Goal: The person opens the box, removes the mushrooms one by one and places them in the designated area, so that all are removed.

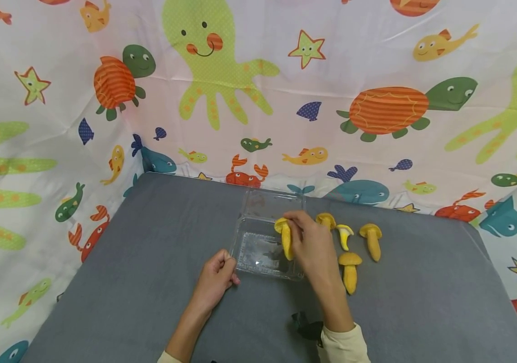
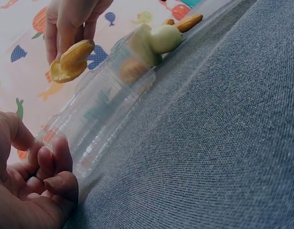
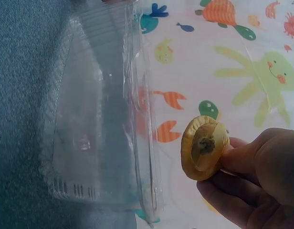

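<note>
A clear plastic container (image 1: 265,275) with its hinged lid (image 1: 273,202) folded back lies on the grey cloth. My left hand (image 1: 216,279) pinches its near left corner, with the fingers curled in at the rim in the left wrist view. Over the container's right side, my right hand (image 1: 314,247) holds a yellow toy mushroom (image 1: 287,242) between thumb and fingers. In the right wrist view the end of this mushroom (image 3: 204,148) faces the camera, apart from the container's wall. Nothing shows inside the container.
To the right of the container lie several more mushrooms, among them a wide-capped one (image 1: 350,272), a pale-stemmed one (image 1: 344,237) and one farthest right (image 1: 371,241). A dark green object (image 1: 307,326) is partly hidden by the right sleeve. A sea-animal curtain (image 1: 258,101) rises behind the table.
</note>
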Demonstrator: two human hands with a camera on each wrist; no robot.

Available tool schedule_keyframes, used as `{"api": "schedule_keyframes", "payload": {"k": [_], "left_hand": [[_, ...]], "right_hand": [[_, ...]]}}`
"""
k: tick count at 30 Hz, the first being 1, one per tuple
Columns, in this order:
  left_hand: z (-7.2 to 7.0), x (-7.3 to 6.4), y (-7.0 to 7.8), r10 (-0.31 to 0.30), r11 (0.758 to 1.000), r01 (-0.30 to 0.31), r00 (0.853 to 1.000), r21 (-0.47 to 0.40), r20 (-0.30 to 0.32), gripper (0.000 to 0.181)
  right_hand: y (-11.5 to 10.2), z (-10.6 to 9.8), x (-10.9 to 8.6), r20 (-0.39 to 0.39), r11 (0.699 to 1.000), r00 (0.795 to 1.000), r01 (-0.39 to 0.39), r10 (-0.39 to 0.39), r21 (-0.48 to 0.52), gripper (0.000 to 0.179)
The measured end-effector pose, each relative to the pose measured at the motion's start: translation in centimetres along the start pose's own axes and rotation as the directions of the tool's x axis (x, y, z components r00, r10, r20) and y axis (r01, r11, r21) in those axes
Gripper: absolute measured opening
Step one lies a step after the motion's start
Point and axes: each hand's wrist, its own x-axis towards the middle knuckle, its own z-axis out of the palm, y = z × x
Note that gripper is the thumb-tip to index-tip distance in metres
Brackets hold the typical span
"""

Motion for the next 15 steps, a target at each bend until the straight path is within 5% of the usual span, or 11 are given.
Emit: {"api": "schedule_keyframes", "payload": {"k": [15], "left_hand": [[0.0, 0.2, -0.1, 0.000, 1.000, 0.000, 1.000, 0.003, -0.004, 0.022]], "right_hand": [[1.7, -1.0, 0.0, -0.071, 0.999, 0.997, -0.013, 0.011, -0.034, 0.019]]}}
